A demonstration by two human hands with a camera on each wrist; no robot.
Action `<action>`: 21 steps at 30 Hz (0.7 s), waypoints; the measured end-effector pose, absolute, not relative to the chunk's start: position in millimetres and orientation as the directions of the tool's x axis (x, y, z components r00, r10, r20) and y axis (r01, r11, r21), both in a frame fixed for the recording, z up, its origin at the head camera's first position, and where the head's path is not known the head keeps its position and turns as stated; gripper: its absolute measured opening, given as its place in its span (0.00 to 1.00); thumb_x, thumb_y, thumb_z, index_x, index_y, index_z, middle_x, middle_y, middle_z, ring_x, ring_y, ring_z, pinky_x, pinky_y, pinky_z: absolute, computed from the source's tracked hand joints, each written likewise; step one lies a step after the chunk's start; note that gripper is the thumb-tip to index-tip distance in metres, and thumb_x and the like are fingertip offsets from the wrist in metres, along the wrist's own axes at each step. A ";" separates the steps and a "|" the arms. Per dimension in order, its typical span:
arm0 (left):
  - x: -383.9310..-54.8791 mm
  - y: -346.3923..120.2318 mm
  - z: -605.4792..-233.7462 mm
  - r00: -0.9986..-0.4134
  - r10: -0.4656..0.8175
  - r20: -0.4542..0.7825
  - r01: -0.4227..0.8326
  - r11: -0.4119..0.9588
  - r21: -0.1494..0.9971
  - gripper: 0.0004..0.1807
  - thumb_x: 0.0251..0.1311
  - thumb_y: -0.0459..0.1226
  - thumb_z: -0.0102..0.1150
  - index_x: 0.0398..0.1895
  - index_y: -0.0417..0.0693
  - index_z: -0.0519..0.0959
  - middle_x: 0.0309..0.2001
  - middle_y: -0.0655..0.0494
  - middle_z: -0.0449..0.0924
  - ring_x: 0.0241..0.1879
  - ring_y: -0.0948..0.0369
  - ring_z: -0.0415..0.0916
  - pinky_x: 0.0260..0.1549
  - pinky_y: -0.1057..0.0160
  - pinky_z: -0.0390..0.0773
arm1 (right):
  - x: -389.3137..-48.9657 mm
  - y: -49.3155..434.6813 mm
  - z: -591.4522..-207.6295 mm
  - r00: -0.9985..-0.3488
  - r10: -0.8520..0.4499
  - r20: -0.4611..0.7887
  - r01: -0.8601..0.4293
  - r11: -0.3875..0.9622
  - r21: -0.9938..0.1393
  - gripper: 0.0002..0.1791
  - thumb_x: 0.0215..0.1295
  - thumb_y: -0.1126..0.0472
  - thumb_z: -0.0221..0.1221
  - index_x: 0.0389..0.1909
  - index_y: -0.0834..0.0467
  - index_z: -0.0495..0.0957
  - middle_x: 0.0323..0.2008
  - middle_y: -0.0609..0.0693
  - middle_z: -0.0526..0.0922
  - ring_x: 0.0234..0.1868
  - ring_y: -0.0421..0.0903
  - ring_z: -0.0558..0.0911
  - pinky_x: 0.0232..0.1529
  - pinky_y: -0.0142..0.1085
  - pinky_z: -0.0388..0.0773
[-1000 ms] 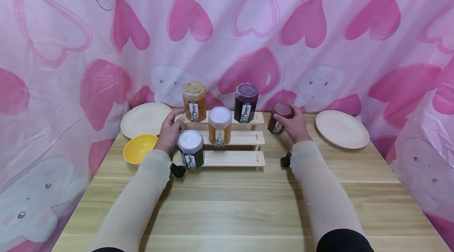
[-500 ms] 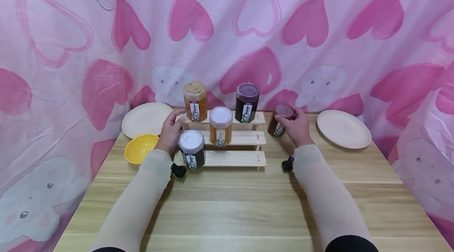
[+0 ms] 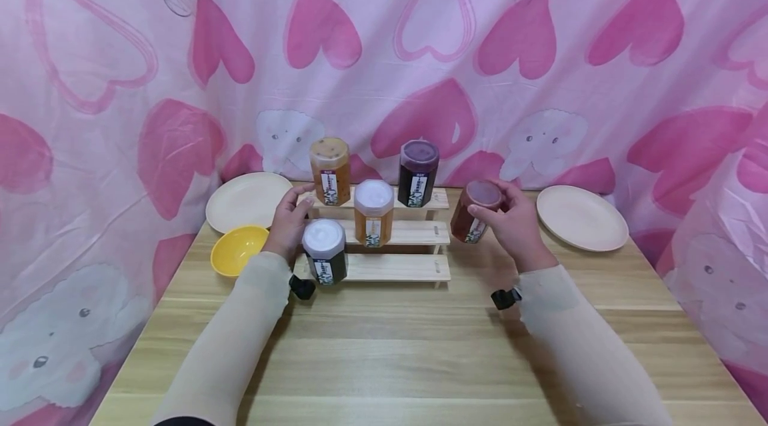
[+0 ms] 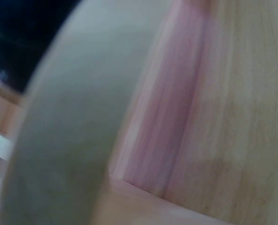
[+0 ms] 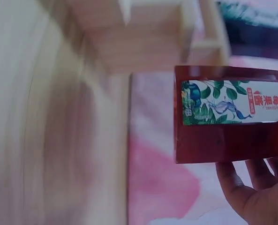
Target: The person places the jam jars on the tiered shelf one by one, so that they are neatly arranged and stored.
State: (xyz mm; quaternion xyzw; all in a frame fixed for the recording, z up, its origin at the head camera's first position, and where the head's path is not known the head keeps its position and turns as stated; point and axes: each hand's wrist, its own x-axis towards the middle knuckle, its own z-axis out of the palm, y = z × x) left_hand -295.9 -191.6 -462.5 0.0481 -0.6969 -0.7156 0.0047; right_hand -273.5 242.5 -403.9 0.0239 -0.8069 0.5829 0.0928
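Note:
My right hand (image 3: 519,223) holds a jar of red strawberry jam (image 3: 469,226) to the right of the wooden stepped rack (image 3: 396,267). In the right wrist view, the jam jar (image 5: 223,140) is off the table, its printed label in sight and fingers along its side. At the rack's left end, my left hand (image 3: 287,226) grips the top step between thumb and index finger; its other fingers are hidden. On the top step stand a jar with orange-yellow contents (image 3: 330,179) and a dark purple jar (image 3: 417,179). A white-lidded amber jar (image 3: 373,219) stands on the middle step, a white-lidded dark jar (image 3: 325,256) on the bottom one.
A yellow bowl (image 3: 237,253) sits left of my left hand, in front of a cream plate (image 3: 246,199). Another cream plate (image 3: 582,219) lies at the right. Behind the table (image 3: 384,359) hangs a pink curtain (image 3: 372,99) with hearts.
My right hand has drawn the strawberry jam jar up and toward me, beside the rack. My left hand and the other jars have stayed in place.

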 end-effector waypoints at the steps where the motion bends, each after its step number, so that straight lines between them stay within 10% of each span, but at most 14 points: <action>1: -296.1 -191.7 -462.4 -0.995 -0.075 -0.064 -0.062 -0.029 0.998 0.20 0.81 0.45 0.48 0.72 0.64 0.72 0.87 0.68 0.38 0.84 0.53 0.41 0.77 0.40 0.55 | -268.7 240.9 -401.0 -0.981 0.062 0.183 -0.154 0.319 -0.935 0.40 0.63 0.58 0.75 0.75 0.56 0.72 0.65 0.58 0.79 0.61 0.45 0.79 0.61 0.33 0.78; 21: -295.6 -192.9 -460.9 -0.994 -0.078 -0.076 -0.074 -0.028 0.997 0.20 0.81 0.48 0.48 0.72 0.67 0.72 0.87 0.63 0.40 0.83 0.50 0.45 0.74 0.40 0.65 | -203.3 201.5 -374.8 -0.990 -0.043 0.134 -0.141 0.260 -0.955 0.36 0.60 0.62 0.77 0.69 0.59 0.75 0.58 0.57 0.83 0.54 0.43 0.83 0.51 0.30 0.83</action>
